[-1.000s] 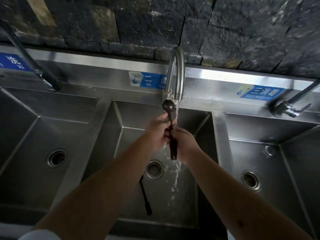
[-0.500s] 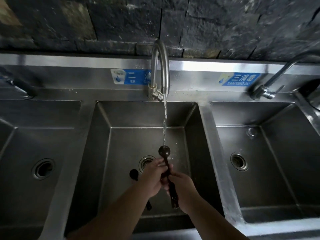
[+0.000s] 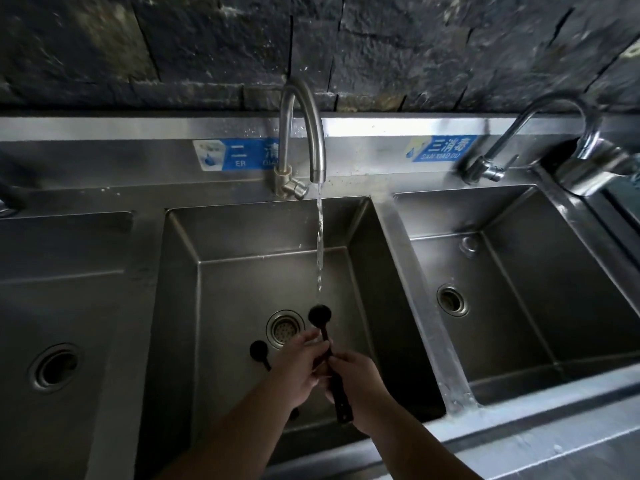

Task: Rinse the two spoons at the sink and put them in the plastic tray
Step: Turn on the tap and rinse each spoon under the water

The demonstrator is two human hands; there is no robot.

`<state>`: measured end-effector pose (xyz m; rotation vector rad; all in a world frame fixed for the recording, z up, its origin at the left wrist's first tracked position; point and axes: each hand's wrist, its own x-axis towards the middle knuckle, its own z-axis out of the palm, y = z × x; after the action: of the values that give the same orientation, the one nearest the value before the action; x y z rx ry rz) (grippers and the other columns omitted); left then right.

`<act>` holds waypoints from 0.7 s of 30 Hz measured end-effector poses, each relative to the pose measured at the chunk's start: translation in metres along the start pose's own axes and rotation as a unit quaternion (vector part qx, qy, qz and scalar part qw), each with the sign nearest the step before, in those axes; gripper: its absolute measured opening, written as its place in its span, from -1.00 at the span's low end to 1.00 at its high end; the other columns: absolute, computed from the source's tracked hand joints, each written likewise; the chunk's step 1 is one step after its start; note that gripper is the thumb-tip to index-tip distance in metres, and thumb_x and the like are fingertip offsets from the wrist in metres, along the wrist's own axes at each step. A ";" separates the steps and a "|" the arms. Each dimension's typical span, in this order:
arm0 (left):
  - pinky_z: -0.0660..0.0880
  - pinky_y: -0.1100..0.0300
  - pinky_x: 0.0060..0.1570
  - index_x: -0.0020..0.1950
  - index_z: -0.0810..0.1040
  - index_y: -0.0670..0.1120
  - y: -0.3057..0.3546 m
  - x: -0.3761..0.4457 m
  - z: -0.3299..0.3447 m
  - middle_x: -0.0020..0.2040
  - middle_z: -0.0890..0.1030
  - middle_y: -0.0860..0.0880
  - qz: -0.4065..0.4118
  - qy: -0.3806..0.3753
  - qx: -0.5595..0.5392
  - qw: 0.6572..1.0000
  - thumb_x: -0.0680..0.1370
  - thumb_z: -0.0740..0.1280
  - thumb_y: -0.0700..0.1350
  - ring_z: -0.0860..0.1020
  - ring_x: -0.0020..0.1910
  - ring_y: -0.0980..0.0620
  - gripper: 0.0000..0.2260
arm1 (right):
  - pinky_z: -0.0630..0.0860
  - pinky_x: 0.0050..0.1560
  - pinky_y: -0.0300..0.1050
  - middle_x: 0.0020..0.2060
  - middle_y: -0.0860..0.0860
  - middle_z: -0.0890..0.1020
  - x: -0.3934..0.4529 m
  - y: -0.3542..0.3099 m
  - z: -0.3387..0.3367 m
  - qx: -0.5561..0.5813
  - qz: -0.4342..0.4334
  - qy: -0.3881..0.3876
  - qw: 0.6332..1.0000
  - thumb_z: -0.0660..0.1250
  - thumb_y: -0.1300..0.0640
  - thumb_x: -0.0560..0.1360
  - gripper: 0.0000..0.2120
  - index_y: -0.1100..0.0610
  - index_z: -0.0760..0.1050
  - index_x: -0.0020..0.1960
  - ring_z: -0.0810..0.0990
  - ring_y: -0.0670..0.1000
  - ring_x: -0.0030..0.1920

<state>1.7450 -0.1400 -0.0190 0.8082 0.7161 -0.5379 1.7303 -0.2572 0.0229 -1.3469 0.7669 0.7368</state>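
Both my hands hold one dark spoon (image 3: 320, 315) upright over the middle sink basin (image 3: 242, 271). Its round bowl sits just under the thin stream from the middle faucet (image 3: 302, 133). My left hand (image 3: 301, 367) pinches the neck of the handle; my right hand (image 3: 358, 382) grips lower down, and the handle's end sticks out below it. A second dark spoon (image 3: 259, 351) lies on the basin floor beside the drain (image 3: 284, 329), its handle hidden under my left arm. No plastic tray is in view.
Two more steel basins flank the middle one, a left basin (image 3: 62, 306) and a right basin (image 3: 519, 289). A second faucet (image 3: 491, 164) stands behind the right basin. A dark stone wall rises behind the sink. The steel front rim (image 3: 519, 441) is wet.
The view pulled back and tilted, so my hands with the spoon now sit lower in the basin, well below the spout. One second ago the spoon's bowl was right at the spout.
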 end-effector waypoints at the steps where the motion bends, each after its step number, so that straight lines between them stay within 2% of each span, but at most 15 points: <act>1: 0.38 0.21 -0.44 0.07 0.57 -0.13 0.002 -0.001 0.000 -0.19 0.64 -0.11 -0.001 -0.012 0.014 1.000 0.52 0.33 -0.31 0.54 -0.39 0.00 -0.83 | 0.54 -0.40 -0.15 -0.32 0.12 0.68 -0.001 -0.001 0.001 0.011 0.002 0.001 1.000 0.25 0.22 0.60 -0.81 0.25 0.63 0.04 0.62 -0.01 -0.40; 4: 0.29 0.24 -0.47 0.01 0.57 -0.14 0.009 -0.004 0.000 -0.32 0.56 -0.05 -0.001 -0.040 0.051 0.998 0.53 0.32 -0.28 0.41 -0.48 0.07 -0.90 | 0.50 -0.45 -0.16 -0.33 0.12 0.66 -0.003 -0.006 0.006 0.032 0.003 0.006 0.999 0.25 0.21 0.60 -0.80 0.27 0.63 0.04 0.59 -0.02 -0.44; 7: 0.29 0.25 -0.45 -0.09 0.56 -0.15 0.014 -0.006 0.000 -0.34 0.54 -0.04 -0.008 -0.051 0.055 0.997 0.55 0.30 -0.30 0.39 -0.53 0.11 -0.91 | 0.46 -0.49 -0.17 -0.39 0.11 0.64 -0.003 -0.010 0.009 0.042 -0.015 0.018 0.999 0.25 0.27 0.59 -0.81 0.32 0.62 0.00 0.57 -0.02 -0.48; 12: 0.37 0.20 -0.24 -0.04 0.62 -0.16 0.011 -0.008 0.008 -0.23 0.59 -0.11 -0.031 -0.043 0.033 0.998 0.54 0.28 -0.35 0.47 -0.32 0.04 -0.84 | 0.38 -0.61 -0.28 -0.57 0.03 0.57 -0.007 -0.011 0.008 -0.020 -0.058 0.074 0.995 0.27 0.38 0.48 -0.84 0.33 0.64 -0.13 0.51 -0.10 -0.60; 13: 0.39 0.19 -0.21 -0.05 0.63 -0.14 0.009 -0.009 0.011 -0.21 0.61 -0.10 -0.036 -0.045 0.036 0.998 0.54 0.28 -0.34 0.49 -0.28 0.04 -0.84 | 0.42 -0.57 -0.27 -0.54 0.03 0.60 -0.008 -0.011 0.007 -0.039 -0.067 0.082 0.994 0.29 0.38 0.45 -0.84 0.30 0.65 -0.15 0.55 -0.10 -0.57; 15: 0.41 0.16 -0.13 -0.08 0.65 -0.10 0.006 -0.009 0.017 -0.20 0.64 -0.06 -0.041 -0.040 0.048 0.997 0.55 0.27 -0.31 0.51 -0.21 0.04 -0.81 | 0.62 -0.32 -0.14 -0.35 0.10 0.72 -0.007 -0.009 0.003 -0.057 -0.080 0.090 0.991 0.34 0.38 0.42 -0.84 0.22 0.68 -0.12 0.71 -0.01 -0.31; 16: 0.41 0.13 -0.09 -0.09 0.66 -0.09 0.005 -0.009 0.019 -0.19 0.65 -0.05 -0.041 -0.038 0.053 0.997 0.56 0.27 -0.30 0.52 -0.18 0.03 -0.80 | 0.65 -0.19 -0.09 -0.25 0.11 0.74 -0.006 -0.008 0.000 -0.064 -0.084 0.096 0.990 0.37 0.36 0.42 -0.83 0.18 0.68 -0.10 0.74 0.04 -0.19; 17: 0.40 0.12 -0.06 -0.08 0.67 -0.08 0.003 -0.008 0.022 -0.19 0.65 -0.04 -0.040 -0.038 0.056 0.997 0.56 0.26 -0.29 0.52 -0.15 0.03 -0.79 | 0.65 -0.13 -0.08 -0.21 0.09 0.75 -0.006 -0.007 -0.004 -0.068 -0.087 0.100 0.989 0.39 0.33 0.43 -0.83 0.13 0.68 -0.09 0.74 0.05 -0.13; 19: 0.40 0.12 -0.07 -0.11 0.67 -0.08 0.000 -0.006 0.030 -0.20 0.66 -0.04 -0.035 -0.042 0.054 0.997 0.55 0.26 -0.30 0.53 -0.16 0.03 -0.78 | 0.61 -0.15 -0.15 -0.24 0.01 0.75 -0.005 -0.008 -0.015 -0.074 -0.098 0.100 0.987 0.41 0.29 0.44 -0.83 0.04 0.68 -0.12 0.73 -0.02 -0.13; 21: 0.40 0.15 -0.14 -0.13 0.65 -0.09 -0.003 0.000 0.040 -0.25 0.65 -0.04 -0.021 -0.038 0.054 0.998 0.54 0.28 -0.33 0.55 -0.21 0.04 -0.79 | 0.62 -0.10 -0.13 -0.25 -0.04 0.76 -0.003 -0.011 -0.030 -0.090 -0.108 0.083 0.987 0.41 0.25 0.44 -0.81 -0.01 0.71 -0.17 0.73 -0.05 -0.13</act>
<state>1.7574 -0.1738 -0.0012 0.8711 0.6391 -0.6460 1.7363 -0.2877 0.0295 -1.6428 0.6826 0.5371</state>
